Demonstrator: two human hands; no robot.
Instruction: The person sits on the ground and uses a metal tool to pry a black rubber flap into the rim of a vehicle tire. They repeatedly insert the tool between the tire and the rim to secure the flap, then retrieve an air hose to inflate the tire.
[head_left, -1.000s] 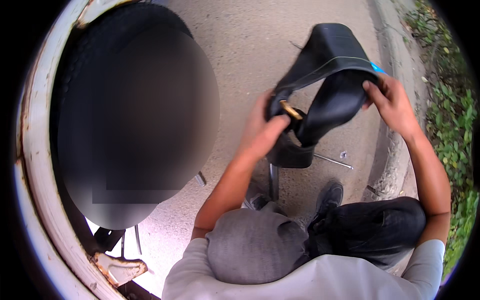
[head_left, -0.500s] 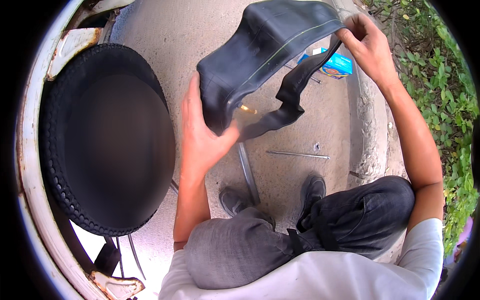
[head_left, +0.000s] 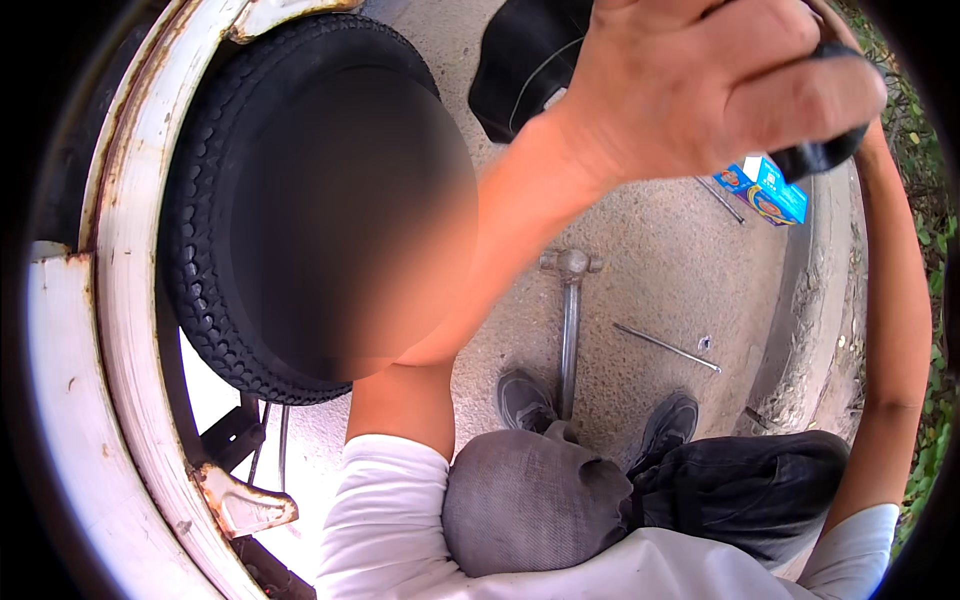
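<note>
Close to the camera at the upper right, my left hand (head_left: 690,90) is raised, its fingers curled round a fold of a black rubber inner tube (head_left: 525,70). One part of the tube hangs behind my left wrist, and another shows beneath the fingers. My right arm reaches up along the right side. Its hand (head_left: 838,22) is mostly hidden behind my left hand, so its grip does not show. To the left, beside my left forearm, stands a black knobbly tyre (head_left: 190,260), its middle blurred.
A hammer (head_left: 570,330) lies on the concrete before my shoes, with a thin metal rod (head_left: 668,348) to its right. Farther off are a blue box (head_left: 785,195) and another rod (head_left: 722,200) by the kerb (head_left: 790,310). A rusty white metal frame (head_left: 125,330) borders the left; plants grow at right.
My left hand has swung up and right, across the tube toward my right hand. The tube has been lifted nearer the camera. The view has shifted, bringing the hammer's head into sight.
</note>
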